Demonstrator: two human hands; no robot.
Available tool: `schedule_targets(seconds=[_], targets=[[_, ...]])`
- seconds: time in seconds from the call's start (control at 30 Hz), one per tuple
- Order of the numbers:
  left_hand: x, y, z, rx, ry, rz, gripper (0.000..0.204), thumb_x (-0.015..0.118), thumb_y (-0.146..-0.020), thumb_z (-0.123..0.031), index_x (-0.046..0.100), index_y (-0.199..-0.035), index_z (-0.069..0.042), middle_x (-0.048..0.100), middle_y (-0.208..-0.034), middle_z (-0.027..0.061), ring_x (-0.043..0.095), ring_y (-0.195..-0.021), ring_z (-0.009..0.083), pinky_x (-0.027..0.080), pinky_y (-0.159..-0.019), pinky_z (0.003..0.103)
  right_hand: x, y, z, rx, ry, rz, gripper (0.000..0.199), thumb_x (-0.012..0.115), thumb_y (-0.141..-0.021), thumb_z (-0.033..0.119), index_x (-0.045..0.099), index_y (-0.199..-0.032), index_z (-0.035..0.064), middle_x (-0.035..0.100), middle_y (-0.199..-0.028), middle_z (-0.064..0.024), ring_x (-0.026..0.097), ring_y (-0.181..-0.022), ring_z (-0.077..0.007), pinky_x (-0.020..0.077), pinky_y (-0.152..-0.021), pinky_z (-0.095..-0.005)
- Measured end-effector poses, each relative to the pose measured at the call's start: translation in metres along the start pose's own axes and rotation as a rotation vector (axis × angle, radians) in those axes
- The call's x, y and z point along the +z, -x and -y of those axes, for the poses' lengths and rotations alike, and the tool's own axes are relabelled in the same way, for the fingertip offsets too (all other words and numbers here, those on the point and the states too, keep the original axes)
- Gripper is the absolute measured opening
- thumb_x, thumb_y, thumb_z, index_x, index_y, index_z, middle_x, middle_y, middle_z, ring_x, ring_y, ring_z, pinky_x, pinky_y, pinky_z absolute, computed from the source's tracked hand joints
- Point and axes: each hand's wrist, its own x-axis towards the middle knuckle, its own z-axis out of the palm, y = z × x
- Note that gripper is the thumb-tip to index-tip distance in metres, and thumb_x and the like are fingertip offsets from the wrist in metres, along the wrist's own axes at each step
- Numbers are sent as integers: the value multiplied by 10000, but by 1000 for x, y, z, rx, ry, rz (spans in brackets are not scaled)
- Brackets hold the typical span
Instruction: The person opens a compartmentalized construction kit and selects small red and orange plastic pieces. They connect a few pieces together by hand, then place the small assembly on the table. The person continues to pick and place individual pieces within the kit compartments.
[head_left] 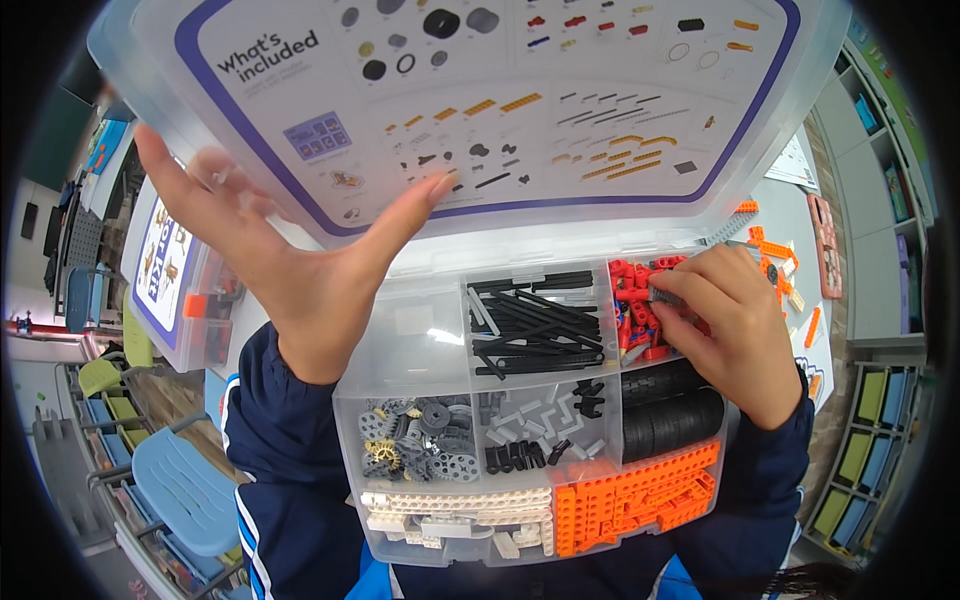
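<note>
A clear plastic sorting case (345,440) of building-brick parts lies in front of me, its lid (350,130) raised. My left hand (310,270) straddles the lid's lower left edge, thumb across the inner side and other fingers blurred behind the translucent plastic. My right hand (735,325) is over the far right compartment, with its fingers pinched around a small grey piece (664,297). Beneath it are red connector pieces (632,285), with some blue ones among them. Black axles (535,320) fill the compartment to the left. The far left compartment shows bare plastic.
Nearer compartments hold grey gears (415,440), small grey connectors (530,415), black tyres (675,425), white beams (460,505) and orange beams (635,500). Loose orange parts (770,248) lie right of the case. Another closed case (165,270) stands left, beyond a blue chair (185,490).
</note>
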Motion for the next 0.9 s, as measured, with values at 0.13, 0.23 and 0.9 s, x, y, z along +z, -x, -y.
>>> schedule_targets(seconds=[0.13, 0.23, 0.9], targets=[[0, 0, -1, 1, -1, 5, 1450, 1009, -603, -241, -30, -1589, -14, 415, -1288, 170, 514, -1279, 305, 594, -928, 332, -4, 1, 0, 119, -138, 22, 248, 778, -729, -7, 691, -960, -2, 663, -905, -87, 630, -824, -250, 493, -773, -373], [1, 0, -1, -16, 22, -3, 1450, 1008, -606, -258, -30, -1587, -9, 419, -1289, 175, 510, -1282, 308, 582, -945, 331, -12, 4, -2, 269, -550, -36, 218, 740, -781, 5, 683, -990, -13, 689, -924, -107, 675, -844, -237, 533, -793, -361], [-1, 1, -2, -16, -107, -1, 1461, 1020, -582, -282, 2, -1592, 1, 407, -1280, 177, 497, -1280, 328, 549, -980, 347, -7, -1, 29, 799, -2055, 46, 654, 339, -1104, 348, 255, -1537, -136, 290, -1589, -350, 310, -1500, -442, 322, -1228, -514]])
